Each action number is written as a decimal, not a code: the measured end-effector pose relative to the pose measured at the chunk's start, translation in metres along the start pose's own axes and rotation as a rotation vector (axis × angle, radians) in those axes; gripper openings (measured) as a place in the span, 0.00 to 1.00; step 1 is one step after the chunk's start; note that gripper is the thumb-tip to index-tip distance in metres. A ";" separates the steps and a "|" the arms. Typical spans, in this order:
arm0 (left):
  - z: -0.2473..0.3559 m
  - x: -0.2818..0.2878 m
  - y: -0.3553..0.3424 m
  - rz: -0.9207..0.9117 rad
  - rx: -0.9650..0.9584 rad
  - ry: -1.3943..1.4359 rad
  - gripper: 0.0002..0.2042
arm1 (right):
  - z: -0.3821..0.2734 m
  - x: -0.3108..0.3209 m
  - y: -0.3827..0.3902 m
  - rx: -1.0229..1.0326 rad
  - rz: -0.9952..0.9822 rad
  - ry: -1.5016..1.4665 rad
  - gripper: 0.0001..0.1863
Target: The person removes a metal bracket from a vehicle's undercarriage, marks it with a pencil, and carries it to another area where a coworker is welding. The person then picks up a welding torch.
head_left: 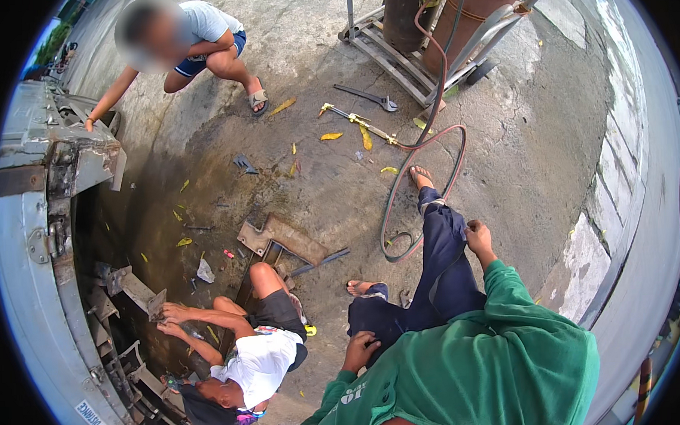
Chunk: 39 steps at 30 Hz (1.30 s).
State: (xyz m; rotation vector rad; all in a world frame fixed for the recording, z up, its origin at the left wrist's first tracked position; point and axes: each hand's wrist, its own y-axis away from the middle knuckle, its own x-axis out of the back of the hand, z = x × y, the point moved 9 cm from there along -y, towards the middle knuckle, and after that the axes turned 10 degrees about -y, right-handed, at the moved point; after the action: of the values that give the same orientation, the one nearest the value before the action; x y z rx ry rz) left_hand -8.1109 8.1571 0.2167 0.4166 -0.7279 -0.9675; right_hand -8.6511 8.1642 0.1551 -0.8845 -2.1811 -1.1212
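My left hand (360,352) lies on my left thigh, its fingers resting on the dark blue trousers (451,272) and holding nothing I can see. Beside my right knee, my right hand (479,237) is loosely closed, with no object showing in it. A cutting torch (355,119) lies on the concrete ahead, joined to a looped red and dark hose (463,144). Just beyond it is an adjustable wrench (370,97). Left of my feet lies a rusty cut metal plate (292,240).
A co-worker in a white shirt (263,365) holds a metal bracket (141,294) on the grey vehicle body (35,260). Another person (206,37) crouches at far left, touching its corner. A trolley (394,57) carries gas cylinders (404,19). Small metal scraps (245,164) lie about.
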 end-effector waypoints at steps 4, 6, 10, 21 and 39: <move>0.065 -0.006 -0.041 0.016 0.266 -0.067 0.16 | -0.016 -0.049 -0.132 0.035 -0.052 0.000 0.18; 0.111 -0.018 -0.081 0.114 0.232 -0.205 0.14 | -0.034 -0.120 -0.216 0.108 -0.246 0.083 0.19; 0.114 -0.090 -0.125 -0.177 0.460 0.051 0.16 | -0.098 -0.302 -0.367 0.387 -0.570 0.409 0.26; 0.101 -0.133 -0.252 -0.725 0.544 1.062 0.22 | -0.124 -0.563 -0.631 0.752 -0.560 0.652 0.31; -0.056 0.096 -0.520 0.728 -0.017 1.259 0.37 | -0.270 -0.372 -0.202 0.674 -0.740 0.363 0.23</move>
State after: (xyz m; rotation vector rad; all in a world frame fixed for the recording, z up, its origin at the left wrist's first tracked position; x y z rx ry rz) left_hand -8.3436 7.8069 -0.1082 0.5820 0.2984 0.0790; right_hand -8.5197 7.7329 -0.0655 0.4168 -2.3544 -0.6499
